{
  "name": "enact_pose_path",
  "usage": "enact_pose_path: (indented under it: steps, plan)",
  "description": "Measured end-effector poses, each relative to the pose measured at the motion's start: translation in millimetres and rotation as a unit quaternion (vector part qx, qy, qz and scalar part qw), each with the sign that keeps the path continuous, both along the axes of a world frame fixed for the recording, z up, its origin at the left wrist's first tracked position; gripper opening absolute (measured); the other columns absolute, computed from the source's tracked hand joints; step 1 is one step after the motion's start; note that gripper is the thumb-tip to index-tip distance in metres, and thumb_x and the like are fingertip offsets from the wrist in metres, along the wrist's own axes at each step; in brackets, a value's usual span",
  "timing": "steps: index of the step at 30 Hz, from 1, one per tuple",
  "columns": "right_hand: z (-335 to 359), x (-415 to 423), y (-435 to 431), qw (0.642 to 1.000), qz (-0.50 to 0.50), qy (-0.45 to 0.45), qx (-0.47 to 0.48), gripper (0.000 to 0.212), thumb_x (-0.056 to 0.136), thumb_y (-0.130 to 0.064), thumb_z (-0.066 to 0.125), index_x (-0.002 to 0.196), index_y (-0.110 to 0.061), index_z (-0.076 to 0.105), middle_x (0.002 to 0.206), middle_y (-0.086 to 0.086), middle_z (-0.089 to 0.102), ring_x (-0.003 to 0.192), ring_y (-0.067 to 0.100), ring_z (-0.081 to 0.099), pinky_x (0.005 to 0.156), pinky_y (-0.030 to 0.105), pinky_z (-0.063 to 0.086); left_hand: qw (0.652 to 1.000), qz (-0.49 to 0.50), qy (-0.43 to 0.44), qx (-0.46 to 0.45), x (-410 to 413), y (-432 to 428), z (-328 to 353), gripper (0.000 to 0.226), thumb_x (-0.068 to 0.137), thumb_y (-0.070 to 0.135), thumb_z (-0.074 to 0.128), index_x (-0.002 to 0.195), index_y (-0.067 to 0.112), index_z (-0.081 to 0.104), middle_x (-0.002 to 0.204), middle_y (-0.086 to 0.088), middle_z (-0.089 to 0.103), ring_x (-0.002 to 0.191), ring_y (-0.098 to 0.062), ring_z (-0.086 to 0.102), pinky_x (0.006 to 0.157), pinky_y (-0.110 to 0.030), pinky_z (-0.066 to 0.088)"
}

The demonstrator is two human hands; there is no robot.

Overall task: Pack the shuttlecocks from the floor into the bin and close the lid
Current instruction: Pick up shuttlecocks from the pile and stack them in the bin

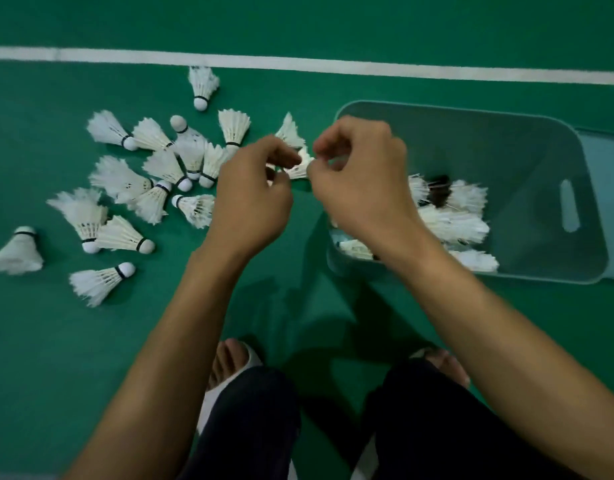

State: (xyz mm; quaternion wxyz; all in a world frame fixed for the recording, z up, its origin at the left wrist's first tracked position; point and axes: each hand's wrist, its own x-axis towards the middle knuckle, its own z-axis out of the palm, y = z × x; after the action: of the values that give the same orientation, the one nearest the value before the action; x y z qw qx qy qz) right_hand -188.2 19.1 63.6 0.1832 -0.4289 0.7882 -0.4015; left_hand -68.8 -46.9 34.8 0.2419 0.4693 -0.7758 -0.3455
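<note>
Several white feather shuttlecocks [125,188] lie scattered on the green court floor at left. A pale teal plastic bin [541,161] stands at right with several shuttlecocks [454,223] inside. Between the pile and the bin, my left hand [253,199] and my right hand [361,181] are raised close together, both pinching one white shuttlecock [300,166] between their fingertips. Most of that shuttlecock is hidden by the fingers. A flat teal piece [607,188], perhaps the lid, shows beyond the bin's right side.
A white court line [298,64] runs across the floor behind the pile. My feet in white slippers [243,365] and dark trouser legs [437,427] are at the bottom. One shuttlecock [18,251] sits apart at far left.
</note>
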Motion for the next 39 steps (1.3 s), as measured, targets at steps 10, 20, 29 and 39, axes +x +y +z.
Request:
enact_pose_path:
  steps: [10, 20, 29, 39]
  plan:
    - [-96, 86, -48, 0.961, 0.104, -0.111, 0.230, 0.044, 0.081, -0.014, 0.064, 0.125, -0.014, 0.053, 0.120, 0.013, 0.059, 0.114, 0.034, 0.057, 0.091, 0.036, 0.044, 0.941, 0.216, -0.258, 0.023, 58, -53, -103, 0.066, 0.071, 0.051, 0.075, 0.122, 0.014, 0.057, 0.133, -0.014, 0.048, 0.126, -0.038, 0.042, 0.098, -0.048, 0.039]
    - [-135, 115, -70, 0.979, 0.160, 0.003, 0.126, 0.055, 0.079, -0.009, 0.058, 0.132, -0.018, 0.052, 0.099, 0.013, 0.072, 0.093, 0.039, 0.066, 0.072, 0.042, 0.048, 0.962, 0.104, -0.208, 0.144, 102, -80, -120, 0.080, 0.052, 0.062, 0.053, 0.123, 0.026, 0.064, 0.129, -0.006, 0.053, 0.125, -0.029, 0.044, 0.093, -0.024, 0.027]
    - [-147, 113, -83, 0.960, 0.175, 0.124, 0.181, 0.033, 0.088, -0.038, 0.069, 0.114, -0.020, 0.062, 0.096, 0.009, 0.073, 0.089, 0.036, 0.069, 0.070, 0.037, 0.051, 0.919, 0.069, -0.387, 0.014, 123, -101, -132, 0.057, 0.078, 0.014, 0.067, 0.134, 0.024, 0.061, 0.129, -0.008, 0.056, 0.115, -0.036, 0.046, 0.086, -0.043, 0.046]
    - [-161, 91, -76, 0.979, 0.121, 0.096, 0.136, 0.070, 0.085, -0.022, 0.075, 0.143, -0.009, 0.039, 0.139, 0.016, 0.043, 0.120, 0.031, 0.051, 0.091, 0.038, 0.051, 0.892, 0.398, 0.072, 0.203, 100, -103, -135, 0.019, 0.072, 0.034, 0.079, 0.072, 0.017, 0.070, 0.069, 0.005, 0.066, 0.064, -0.013, 0.056, 0.066, -0.033, 0.050]
